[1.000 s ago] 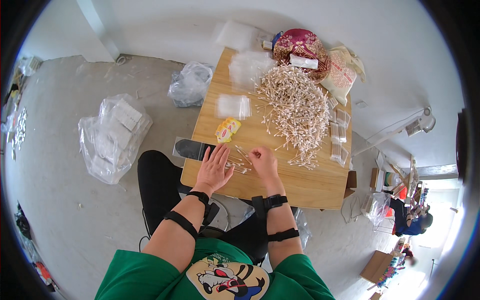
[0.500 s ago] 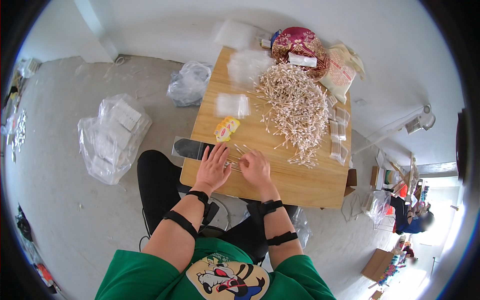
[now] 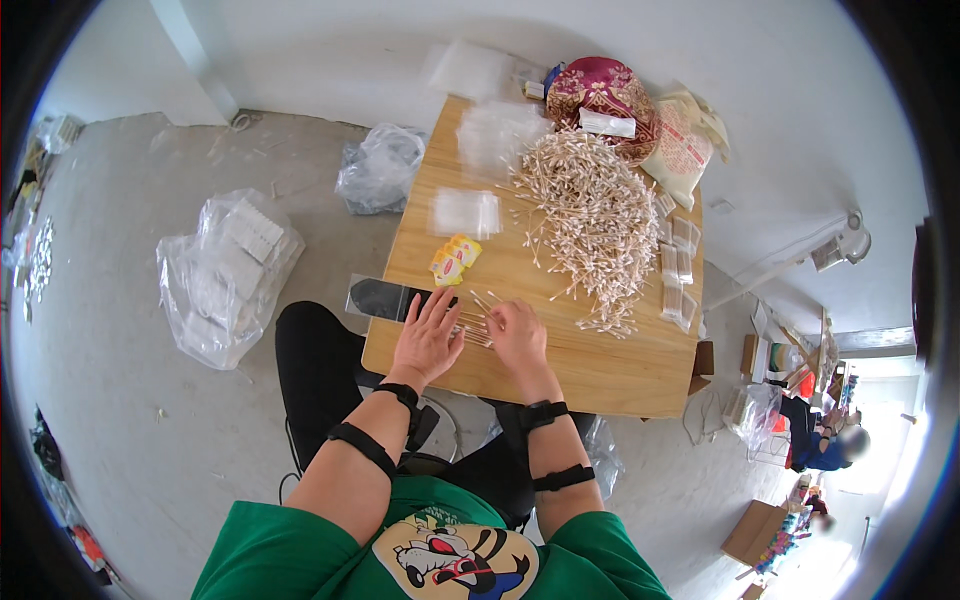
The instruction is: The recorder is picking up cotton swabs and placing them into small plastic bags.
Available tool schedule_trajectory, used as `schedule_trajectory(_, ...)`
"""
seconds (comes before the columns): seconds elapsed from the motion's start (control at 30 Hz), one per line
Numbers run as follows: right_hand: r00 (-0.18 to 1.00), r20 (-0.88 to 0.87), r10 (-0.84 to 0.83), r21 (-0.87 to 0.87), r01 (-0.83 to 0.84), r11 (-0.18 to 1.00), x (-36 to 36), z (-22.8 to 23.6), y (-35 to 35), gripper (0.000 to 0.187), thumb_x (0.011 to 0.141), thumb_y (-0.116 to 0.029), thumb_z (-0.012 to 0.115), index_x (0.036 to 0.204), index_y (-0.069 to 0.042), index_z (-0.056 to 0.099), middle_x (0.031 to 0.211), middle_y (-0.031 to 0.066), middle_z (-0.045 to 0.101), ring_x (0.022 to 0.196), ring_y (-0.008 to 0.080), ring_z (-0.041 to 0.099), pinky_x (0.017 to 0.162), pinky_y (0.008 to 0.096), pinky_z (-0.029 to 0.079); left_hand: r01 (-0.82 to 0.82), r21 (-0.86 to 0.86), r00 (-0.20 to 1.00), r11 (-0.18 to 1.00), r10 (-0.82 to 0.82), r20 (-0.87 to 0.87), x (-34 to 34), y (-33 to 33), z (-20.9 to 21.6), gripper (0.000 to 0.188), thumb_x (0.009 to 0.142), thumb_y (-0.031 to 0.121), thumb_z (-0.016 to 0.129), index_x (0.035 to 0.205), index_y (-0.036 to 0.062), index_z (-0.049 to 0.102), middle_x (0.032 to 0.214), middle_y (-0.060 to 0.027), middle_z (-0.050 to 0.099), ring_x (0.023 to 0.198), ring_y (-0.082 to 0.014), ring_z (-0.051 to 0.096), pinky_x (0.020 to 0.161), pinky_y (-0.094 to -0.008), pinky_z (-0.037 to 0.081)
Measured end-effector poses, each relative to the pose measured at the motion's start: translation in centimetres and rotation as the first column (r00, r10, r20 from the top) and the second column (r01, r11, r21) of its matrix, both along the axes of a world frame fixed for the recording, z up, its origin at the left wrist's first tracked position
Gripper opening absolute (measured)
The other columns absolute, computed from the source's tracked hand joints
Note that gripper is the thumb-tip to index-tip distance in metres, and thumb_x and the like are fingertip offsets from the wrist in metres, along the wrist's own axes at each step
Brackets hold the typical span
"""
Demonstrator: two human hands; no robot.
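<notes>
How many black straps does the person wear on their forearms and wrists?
4: the left arm has a wrist strap and a forearm strap; the right arm has a wrist strap and a forearm strap. None seems hidden.

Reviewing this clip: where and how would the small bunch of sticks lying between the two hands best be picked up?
Probably at mid-length, pinched across the bunch from above. The sticks lie flat and roughly side by side on the table, between the left hand and right hand, so their ends point outward and only the top is free. A mid-length pinch should keep them level and together.
</notes>
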State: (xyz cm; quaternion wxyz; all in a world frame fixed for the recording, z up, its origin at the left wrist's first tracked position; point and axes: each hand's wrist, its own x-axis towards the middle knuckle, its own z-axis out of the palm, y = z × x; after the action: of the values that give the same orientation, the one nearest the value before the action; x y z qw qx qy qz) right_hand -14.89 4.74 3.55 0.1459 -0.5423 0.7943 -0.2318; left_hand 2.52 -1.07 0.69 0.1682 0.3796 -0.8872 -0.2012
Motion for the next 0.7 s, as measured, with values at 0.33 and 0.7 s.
schedule_trajectory(0.33,0.990,-0.062,-0.125,-0.105,0.119,0.987,-4.4,-2.2,2.0,0.015,0.075,-0.008,0.072,0.088,-0.008,0.065,0.088,0.0097,0.060,0.089,0.0312,0.060,0.077,0.0416,0.048,0.027,-0.004,0.999,1.000,-0.027,-0.033,0.1,0.0,0.8,0.035,0.091,0.029,0.056,0.122,0.0161,0.061,0.148,-0.0110,0.041,0.142,-0.0250,0.031,0.117,-0.0484,0.020)
schedule_trajectory(0.7,0.999,0.000,0.040,-0.159,-0.040,0.986,-1.6,-2.2,0.6,0.008,0.077,-0.005,0.068,0.083,-0.007,0.063,0.084,0.0102,0.061,0.084,0.0322,0.060,0.072,0.0430,0.049,0.016,-0.004,1.000,1.000,-0.016,-0.013,0.0,0.1,0.4,0.046,0.090,0.032,0.057,0.134,0.0173,0.053,0.149,-0.0114,0.039,0.142,-0.0258,0.030,0.117,-0.0485,0.019)
